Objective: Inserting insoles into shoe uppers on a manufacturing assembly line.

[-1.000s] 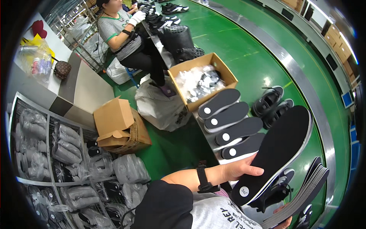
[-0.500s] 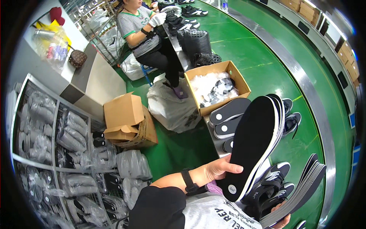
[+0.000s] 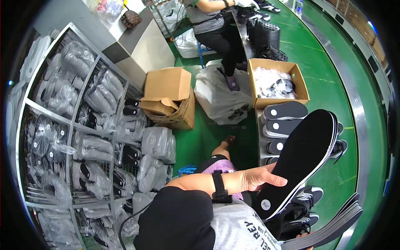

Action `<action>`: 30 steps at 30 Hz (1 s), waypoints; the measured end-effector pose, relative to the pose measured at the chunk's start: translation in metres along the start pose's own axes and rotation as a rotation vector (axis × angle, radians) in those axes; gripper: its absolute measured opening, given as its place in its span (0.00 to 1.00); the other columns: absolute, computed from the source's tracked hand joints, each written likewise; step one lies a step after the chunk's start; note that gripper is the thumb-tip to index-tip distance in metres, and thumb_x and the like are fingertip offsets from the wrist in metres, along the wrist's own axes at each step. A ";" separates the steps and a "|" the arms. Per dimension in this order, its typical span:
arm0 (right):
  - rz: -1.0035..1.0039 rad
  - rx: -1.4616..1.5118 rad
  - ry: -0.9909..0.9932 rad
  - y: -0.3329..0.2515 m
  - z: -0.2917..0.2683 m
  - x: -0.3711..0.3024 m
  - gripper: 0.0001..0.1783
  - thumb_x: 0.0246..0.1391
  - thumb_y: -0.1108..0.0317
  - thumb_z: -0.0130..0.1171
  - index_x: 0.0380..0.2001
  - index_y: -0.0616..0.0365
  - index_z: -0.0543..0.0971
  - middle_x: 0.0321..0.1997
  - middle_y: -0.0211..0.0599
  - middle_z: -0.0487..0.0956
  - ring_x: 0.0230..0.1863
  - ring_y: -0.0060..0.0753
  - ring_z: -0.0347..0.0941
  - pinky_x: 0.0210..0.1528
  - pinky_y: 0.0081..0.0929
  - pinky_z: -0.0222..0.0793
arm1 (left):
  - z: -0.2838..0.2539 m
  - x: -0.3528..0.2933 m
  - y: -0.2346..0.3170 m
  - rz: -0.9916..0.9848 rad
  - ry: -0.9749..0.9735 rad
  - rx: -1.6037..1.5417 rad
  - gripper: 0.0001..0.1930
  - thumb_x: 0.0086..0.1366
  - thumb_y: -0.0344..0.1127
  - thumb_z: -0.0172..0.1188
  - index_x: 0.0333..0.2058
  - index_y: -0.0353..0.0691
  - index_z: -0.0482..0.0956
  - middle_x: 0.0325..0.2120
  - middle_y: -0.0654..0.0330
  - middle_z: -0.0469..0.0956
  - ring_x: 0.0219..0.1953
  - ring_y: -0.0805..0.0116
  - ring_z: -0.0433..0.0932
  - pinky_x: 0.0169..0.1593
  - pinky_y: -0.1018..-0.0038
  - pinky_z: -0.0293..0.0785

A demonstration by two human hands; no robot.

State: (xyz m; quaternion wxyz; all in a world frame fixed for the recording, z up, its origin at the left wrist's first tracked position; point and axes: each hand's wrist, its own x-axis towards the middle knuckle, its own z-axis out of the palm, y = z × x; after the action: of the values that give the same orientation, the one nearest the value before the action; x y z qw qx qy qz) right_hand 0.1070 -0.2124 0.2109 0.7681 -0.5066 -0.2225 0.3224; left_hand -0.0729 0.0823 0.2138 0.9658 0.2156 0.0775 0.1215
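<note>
My left hand [image 3: 263,178] grips a thin stack of black insoles [image 3: 306,152] with white edges, thumb lying across the top one. A round white sticker sits at the heel. Low on the right, my right hand [image 3: 303,236] is wrapped round a thicker, curved stack of grey and black insoles [image 3: 335,223]; much of this hand is hidden. Between the two stacks are black and white sneakers [image 3: 306,198], partly covered. Beyond my left hand, more insole piles [image 3: 287,110] lie along the metal bench edge.
An open carton [image 3: 302,96] of white packing and dark pieces stands beyond the insole piles. To the left are a metal rack [image 3: 71,124] of bagged insoles and an opened cardboard box [image 3: 191,109]. A gloved co-worker [image 3: 208,23] sits farther up the green conveyor [image 3: 321,71].
My view has swung left and down, showing more of the rack. Both hands still hold their insole stacks, and the left-hand stack now appears farther right.
</note>
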 end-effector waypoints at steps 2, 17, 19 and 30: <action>0.000 -0.021 -0.017 -0.004 0.004 -0.002 0.15 0.52 0.66 0.44 0.35 0.66 0.74 0.39 0.51 0.73 0.41 0.44 0.70 0.44 0.33 0.64 | 0.003 -0.007 0.008 -0.030 -0.039 0.009 0.36 0.47 0.34 0.63 0.55 0.42 0.55 0.47 0.60 0.65 0.49 0.68 0.64 0.53 0.72 0.59; 0.341 -0.120 -0.014 0.119 0.187 0.083 0.20 0.47 0.60 0.51 0.41 0.62 0.71 0.42 0.41 0.73 0.43 0.35 0.68 0.47 0.32 0.62 | -0.105 -0.091 0.152 0.055 -0.033 0.003 0.44 0.47 0.46 0.62 0.58 0.43 0.45 0.52 0.54 0.57 0.53 0.62 0.59 0.53 0.68 0.59; 0.413 -0.167 -0.046 0.147 0.239 0.101 0.21 0.47 0.59 0.52 0.41 0.61 0.70 0.42 0.40 0.73 0.43 0.34 0.68 0.48 0.32 0.62 | -0.139 -0.119 0.186 0.123 -0.014 -0.053 0.44 0.48 0.46 0.61 0.58 0.43 0.45 0.53 0.54 0.57 0.53 0.62 0.59 0.53 0.67 0.59; 1.171 -0.466 -0.638 0.276 0.494 0.144 0.39 0.31 0.61 0.64 0.48 0.66 0.62 0.42 0.42 0.71 0.41 0.34 0.69 0.44 0.30 0.66 | -0.268 -0.279 0.228 0.654 0.579 -0.560 0.23 0.51 0.32 0.59 0.48 0.40 0.65 0.43 0.59 0.71 0.44 0.67 0.71 0.48 0.68 0.67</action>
State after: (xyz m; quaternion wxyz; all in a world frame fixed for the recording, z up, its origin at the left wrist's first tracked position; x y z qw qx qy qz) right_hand -0.1978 0.2819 0.1503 0.2372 -0.5752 -0.1910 0.7592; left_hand -0.4401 0.3136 0.1003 0.8371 -0.0809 0.2345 0.4876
